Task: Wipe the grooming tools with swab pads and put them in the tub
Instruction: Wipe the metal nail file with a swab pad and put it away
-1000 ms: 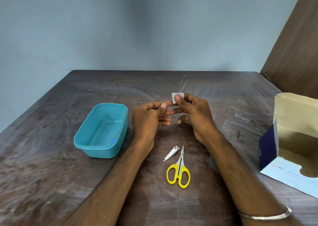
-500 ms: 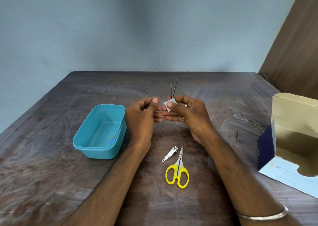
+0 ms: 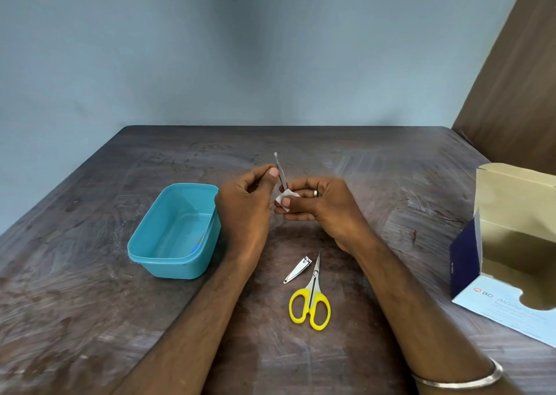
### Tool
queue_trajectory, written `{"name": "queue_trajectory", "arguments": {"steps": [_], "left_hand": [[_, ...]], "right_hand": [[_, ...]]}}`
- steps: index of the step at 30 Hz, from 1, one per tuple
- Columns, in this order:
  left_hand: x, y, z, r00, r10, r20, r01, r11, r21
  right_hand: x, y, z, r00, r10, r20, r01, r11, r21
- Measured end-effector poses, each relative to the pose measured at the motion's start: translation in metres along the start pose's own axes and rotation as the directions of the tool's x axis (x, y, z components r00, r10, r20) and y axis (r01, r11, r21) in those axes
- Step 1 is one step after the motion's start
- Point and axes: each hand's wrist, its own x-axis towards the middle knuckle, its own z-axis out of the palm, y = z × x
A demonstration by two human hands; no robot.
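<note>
Thin metal tweezers (image 3: 279,170) stand nearly upright above the middle of the table, tips up. My left hand (image 3: 243,211) pinches them at the thumb. My right hand (image 3: 322,211) presses a small white swab pad (image 3: 285,197) around their lower part. The teal plastic tub (image 3: 168,269) sits just left of my left hand, with a small blue item against its right wall. A silver nail clipper (image 3: 298,269) and yellow-handled scissors (image 3: 311,299) lie on the table below my hands.
An open cardboard box of alcohol swabs (image 3: 511,238) stands at the right table edge, flap up. The dark scratched table (image 3: 90,304) meets a grey wall at its far edge. A brown panel rises at the right.
The tweezers have tilted a little to the left and now show more length above the pad. Both hands shifted slightly; the pad sits lower on the tweezers.
</note>
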Motion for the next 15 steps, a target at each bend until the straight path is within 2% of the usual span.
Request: {"name": "queue_trajectory", "arguments": {"steps": [7,15], "left_hand": [[-0.0017,0.0031,0.0003,0.999,0.031,-0.041,-0.032,0.999,-0.014],[-0.0011,0.0004,0.0000,0.992,0.112,-0.053,-0.111,0.994,0.024]], "right_hand": [[-0.0016,-0.0005,0.0007,0.999,-0.048,0.020,0.051,0.991,-0.125],[-0.0003,0.0013,0.0014,0.999,-0.031,0.033,0.035,0.992,-0.119]]}}
